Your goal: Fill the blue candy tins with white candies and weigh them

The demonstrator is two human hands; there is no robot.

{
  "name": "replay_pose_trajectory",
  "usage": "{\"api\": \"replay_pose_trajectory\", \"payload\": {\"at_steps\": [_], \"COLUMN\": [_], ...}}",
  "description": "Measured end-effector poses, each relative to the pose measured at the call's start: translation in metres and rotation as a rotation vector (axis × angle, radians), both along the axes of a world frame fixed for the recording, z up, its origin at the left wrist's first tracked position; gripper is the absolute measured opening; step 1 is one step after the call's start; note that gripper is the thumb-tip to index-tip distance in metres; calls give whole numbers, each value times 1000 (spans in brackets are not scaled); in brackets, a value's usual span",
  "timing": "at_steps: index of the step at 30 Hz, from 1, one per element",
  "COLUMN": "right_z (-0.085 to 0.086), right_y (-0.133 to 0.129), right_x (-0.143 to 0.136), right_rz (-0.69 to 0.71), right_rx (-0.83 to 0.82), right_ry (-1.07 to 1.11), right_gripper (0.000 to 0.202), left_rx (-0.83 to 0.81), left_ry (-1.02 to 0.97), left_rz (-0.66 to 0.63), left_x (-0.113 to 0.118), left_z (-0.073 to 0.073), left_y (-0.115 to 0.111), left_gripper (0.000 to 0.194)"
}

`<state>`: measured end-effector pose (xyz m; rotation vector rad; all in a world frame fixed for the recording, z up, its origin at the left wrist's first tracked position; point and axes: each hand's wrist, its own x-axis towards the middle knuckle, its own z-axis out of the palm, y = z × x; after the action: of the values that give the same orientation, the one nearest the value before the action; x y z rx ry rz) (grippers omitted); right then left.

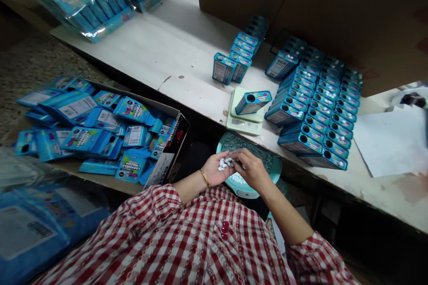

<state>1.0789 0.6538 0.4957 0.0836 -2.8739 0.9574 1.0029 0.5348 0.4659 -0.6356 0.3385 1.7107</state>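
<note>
My left hand (216,170) is cupped palm up and holds several small white candies (224,163). Over that palm, the bent fingers of my right hand (249,165) touch the candies; whether one is pinched between them is too small to tell. Both hands are above a turquoise tub (275,171) on my lap side, with more white pieces (238,179) inside. Beyond them, a blue tin (253,102) with a round dark opening stands on a pale green scale (245,125) at the table's near edge.
Rows of blue tins (309,129) stand right of the scale, some topped with white pieces. More tins (223,69) are behind it. A carton (172,153) of blue packs lies at left. Wrapped packs (96,4) occupy the far left of the table (174,53); paper (389,140) lies right.
</note>
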Motion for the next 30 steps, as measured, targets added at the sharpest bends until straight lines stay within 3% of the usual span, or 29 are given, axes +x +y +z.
{"api": "replay_pose_trajectory", "payload": {"at_steps": [9, 12, 16, 21, 25, 27, 30], "right_z": [12, 32, 69, 91, 77, 58, 24], "right_y": [4, 17, 46, 67, 46, 24, -8], "right_x": [-6, -19, -60, -101, -77, -51, -17], "right_rz": [53, -59, -275, -298, -215, -90, 89], "right_rx": [26, 44, 198, 333, 267, 256, 394], "right_ry": [27, 160, 361, 321, 300, 233, 72], "right_gripper": [19, 16, 13, 16, 23, 25, 28], "left_rx": [27, 38, 62, 91, 89, 50, -39], "left_ry": [20, 52, 66, 67, 61, 39, -10], "left_rz": [-1, -24, -54, -44, -22, 11, 39], "left_x": [-4, -6, -9, -8, -9, -9, -8], "left_z": [-1, -4, -6, -7, -6, -5, -3], "left_y": [-2, -4, -6, -8, -10, -9, -6], "left_gripper": [28, 31, 32, 29, 29, 29, 30]}}
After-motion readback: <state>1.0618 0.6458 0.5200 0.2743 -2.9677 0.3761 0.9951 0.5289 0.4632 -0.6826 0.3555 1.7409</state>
